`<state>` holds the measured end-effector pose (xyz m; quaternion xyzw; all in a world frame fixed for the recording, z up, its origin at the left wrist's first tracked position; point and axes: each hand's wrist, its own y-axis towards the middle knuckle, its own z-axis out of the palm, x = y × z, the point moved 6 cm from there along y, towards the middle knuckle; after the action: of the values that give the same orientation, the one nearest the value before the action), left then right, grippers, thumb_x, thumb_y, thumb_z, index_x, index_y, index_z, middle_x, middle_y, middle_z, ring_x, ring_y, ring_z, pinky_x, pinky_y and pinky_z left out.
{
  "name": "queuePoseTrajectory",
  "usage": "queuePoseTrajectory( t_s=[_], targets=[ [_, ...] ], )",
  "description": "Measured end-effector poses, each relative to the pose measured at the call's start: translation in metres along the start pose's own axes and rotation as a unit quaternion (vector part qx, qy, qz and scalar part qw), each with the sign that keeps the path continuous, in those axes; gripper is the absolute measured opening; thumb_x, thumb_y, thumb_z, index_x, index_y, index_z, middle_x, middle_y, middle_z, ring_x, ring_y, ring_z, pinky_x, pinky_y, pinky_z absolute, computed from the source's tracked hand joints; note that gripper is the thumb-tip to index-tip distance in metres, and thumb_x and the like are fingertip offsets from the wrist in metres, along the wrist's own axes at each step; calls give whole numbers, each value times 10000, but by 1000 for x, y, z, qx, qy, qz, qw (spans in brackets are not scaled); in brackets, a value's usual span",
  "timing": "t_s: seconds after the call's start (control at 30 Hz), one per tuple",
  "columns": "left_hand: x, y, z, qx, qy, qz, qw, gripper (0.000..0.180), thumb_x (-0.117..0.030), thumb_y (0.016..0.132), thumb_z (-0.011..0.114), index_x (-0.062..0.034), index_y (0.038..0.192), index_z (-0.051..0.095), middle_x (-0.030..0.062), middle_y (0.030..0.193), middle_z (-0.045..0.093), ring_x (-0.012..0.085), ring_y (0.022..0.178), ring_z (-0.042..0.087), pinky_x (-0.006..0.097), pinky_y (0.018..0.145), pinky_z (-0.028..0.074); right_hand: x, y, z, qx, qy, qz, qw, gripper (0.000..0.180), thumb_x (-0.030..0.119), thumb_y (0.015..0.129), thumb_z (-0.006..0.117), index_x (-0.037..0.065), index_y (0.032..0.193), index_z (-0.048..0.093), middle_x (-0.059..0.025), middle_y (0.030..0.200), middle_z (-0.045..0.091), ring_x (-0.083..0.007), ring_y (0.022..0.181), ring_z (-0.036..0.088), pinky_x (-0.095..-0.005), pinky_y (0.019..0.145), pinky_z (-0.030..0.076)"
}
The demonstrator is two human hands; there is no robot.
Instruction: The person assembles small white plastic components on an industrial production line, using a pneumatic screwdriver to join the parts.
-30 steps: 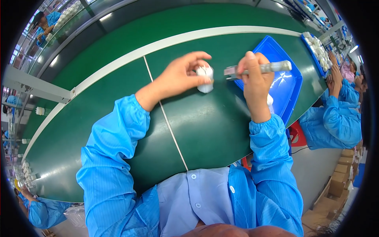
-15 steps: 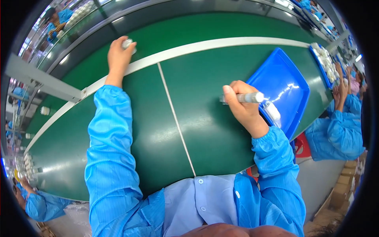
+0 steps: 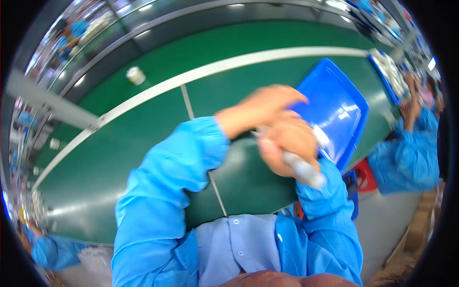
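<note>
The pale grey tool [image 3: 306, 172] is lying aslant in the right hand [image 3: 291, 141], which is gripping it with curled fingers; its long axis is running from the upper left, beneath the left hand [image 3: 267, 103], down to the lower right, with the rounded butt sticking out over the right wrist. The left hand is holding nothing that shows: it appears open, one finger stretching rightward over the near left edge of the blue tray [image 3: 334, 98], while its thumb and palm side are staying out of sight, so whether it is touching the right hand cannot be told. A blurred white piece [image 3: 321, 136] is resting at that same tray edge, seeming to run along it, from upper left to lower right. From the left fingertips it is lying rightward and toward the person; the right hand is sitting nearer, just beside it, and is partly standing between the two. The green worktop [image 3: 251, 184] is spreading below, and beyond the pale rail [image 3: 229, 63] a small white cup [image 3: 136, 75] is standing well apart from both hands.
</note>
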<state>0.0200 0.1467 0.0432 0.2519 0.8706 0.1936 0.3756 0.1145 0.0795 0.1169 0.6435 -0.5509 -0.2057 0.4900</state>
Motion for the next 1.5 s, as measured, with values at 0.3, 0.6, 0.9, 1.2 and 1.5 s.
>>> queuePoseTrajectory(
  t_s=[0.3, 0.6, 0.9, 1.2, 1.5],
  targets=[
    [-29, 28, 44, 195, -209, -81, 955, 259, -188, 910, 602, -92, 1145, 653, 144, 1200, 659, 300, 1132, 615, 376, 921, 493, -24, -12, -46, -165, 153, 132, 965, 273, 155, 997, 507, 38, 752, 481, -122, 669, 591, -126, 530, 497, -255, 485, 417],
    [-9, -13, -37, -38, 23, -31, 999, 412, -163, 738, 795, -84, 1111, 638, 121, 1008, 570, 324, 928, 604, 377, 785, 514, -51, -17, -51, -213, 188, 208, 936, 240, 82, 999, 498, 51, 761, 481, -83, 655, 582, -109, 577, 503, -257, 534, 422],
    [2, -66, -32, -5, 24, -146, 989, 492, -308, 687, 893, -43, 1036, 669, 82, 892, 535, 225, 715, 547, 351, 622, 477, -84, -28, -9, -144, 149, 362, 909, 331, 92, 960, 623, 65, 652, 503, -3, 603, 563, -53, 543, 506, -244, 480, 400],
    [3, -80, -29, -96, 59, -198, 974, 502, -339, 706, 869, 2, 1014, 666, 129, 938, 559, 294, 776, 627, 381, 661, 536, -90, -36, -2, -143, 180, 399, 888, 348, 143, 978, 625, 78, 661, 497, 11, 596, 550, -49, 539, 482, -234, 479, 374],
    [2, -79, -29, -78, 51, -234, 968, 482, -331, 710, 867, -12, 1005, 657, 122, 940, 547, 293, 809, 624, 399, 675, 530, -93, -36, 2, -133, 159, 426, 880, 377, 181, 971, 653, 84, 643, 495, 14, 587, 545, -41, 544, 469, -232, 481, 363]
  ],
)
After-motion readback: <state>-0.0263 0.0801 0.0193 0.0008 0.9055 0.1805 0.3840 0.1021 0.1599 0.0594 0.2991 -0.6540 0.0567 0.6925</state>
